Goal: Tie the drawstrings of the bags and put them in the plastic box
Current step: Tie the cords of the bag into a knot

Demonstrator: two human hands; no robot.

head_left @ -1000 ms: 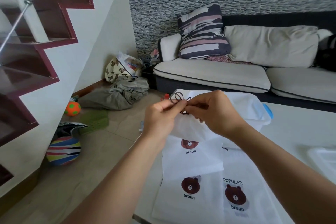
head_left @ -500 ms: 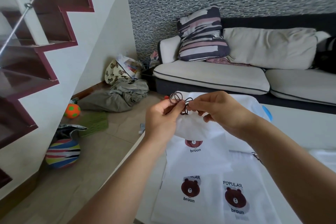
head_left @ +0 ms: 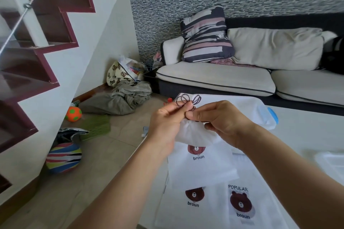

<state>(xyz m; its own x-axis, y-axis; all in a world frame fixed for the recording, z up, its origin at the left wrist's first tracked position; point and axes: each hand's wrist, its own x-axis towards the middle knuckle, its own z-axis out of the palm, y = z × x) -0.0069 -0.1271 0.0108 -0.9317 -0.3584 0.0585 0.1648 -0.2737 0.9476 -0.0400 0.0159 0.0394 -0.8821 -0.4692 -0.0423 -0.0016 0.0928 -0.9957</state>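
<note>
A: Where does everything sit relative to the table (head_left: pixel 307 117)?

B: Two flat bags (head_left: pixel 219 208) lie side by side on its near part. Above them, the left hand (head_left: pixel 165 122) and right hand (head_left: pixel 223 121) hold a third bag (head_left: pixel 201 161), its drawstrings (head_left: pixel 188 99) looped at the top.

A: And farther back?

B: The plastic box (head_left: pixel 260 109) rests on the table just behind the hands. The sofa (head_left: pixel 242 80) stands behind the table, with a pillow (head_left: pixel 204 35) on it. The staircase (head_left: pixel 37 52) is to the table's left, balls (head_left: pixel 63 157) on the floor between them.
</note>
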